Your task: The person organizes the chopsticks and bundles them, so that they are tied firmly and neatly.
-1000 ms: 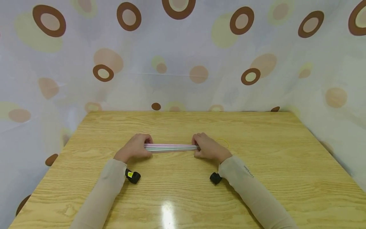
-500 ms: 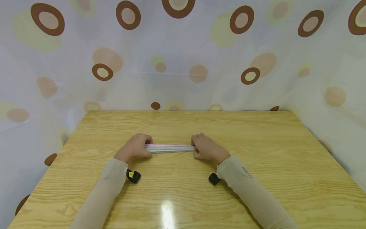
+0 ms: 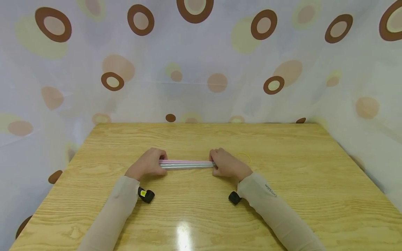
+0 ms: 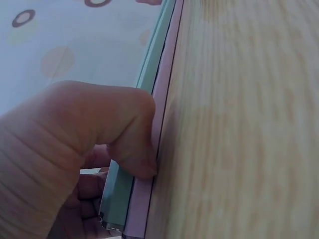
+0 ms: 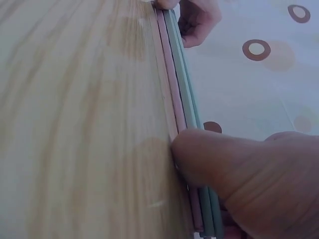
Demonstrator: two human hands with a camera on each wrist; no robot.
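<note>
Left hand: curled round the sticks' left end, thumb pressed on.
Right hand: the right end was gripped likewise.
Sticks: held bunched, level on the table, probably for alignment.
Band: just right, far side.

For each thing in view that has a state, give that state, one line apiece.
Bundle of sticks: pink and pale green, gathered side by side, lying flat on the table, held at both ends.
Left hand: fingers curled round the bundle's left end.
Right hand: fingers curled round the bundle's right end.
Rubber band: yellow, lying loose on the table just beyond the right hand, untouched.
Table: wooden, glossy.
</note>
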